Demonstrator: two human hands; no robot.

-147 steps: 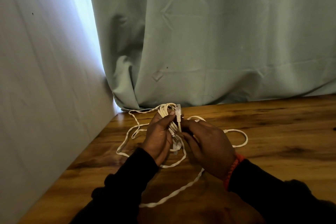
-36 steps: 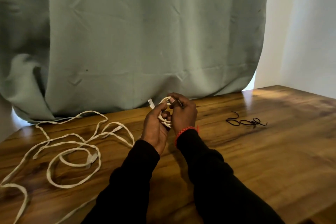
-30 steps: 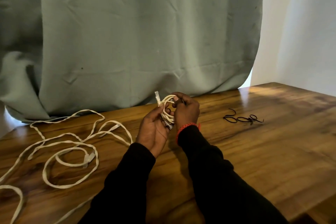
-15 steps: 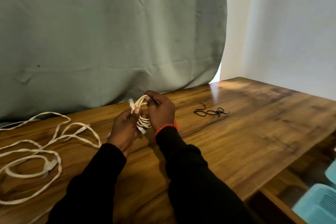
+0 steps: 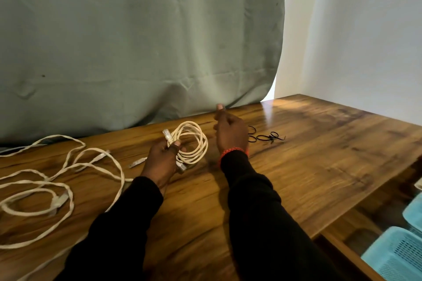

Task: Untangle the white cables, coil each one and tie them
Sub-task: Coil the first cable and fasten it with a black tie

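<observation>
My left hand (image 5: pixel 163 159) pinches a coiled white cable (image 5: pixel 194 141) just above the wooden table (image 5: pixel 319 157); both plug ends stick out by the thumb. To the right of the coil, my right hand (image 5: pixel 230 132) is off the cable and holds nothing, its fingers loosely curled, index finger raised. It hovers just left of several black ties (image 5: pixel 267 137) lying on the table. A second loose white cable (image 5: pixel 57 180) sprawls uncoiled in loops over the left part of the table.
A grey-green curtain (image 5: pixel 137 41) hangs along the table's back edge, with a white wall (image 5: pixel 365 41) to its right. Light blue plastic baskets (image 5: pixel 399 253) stand below the table's right edge.
My right hand has let go of the coil and moved right toward the black ties. The coil now sits in my left hand alone. The view has swung right.
</observation>
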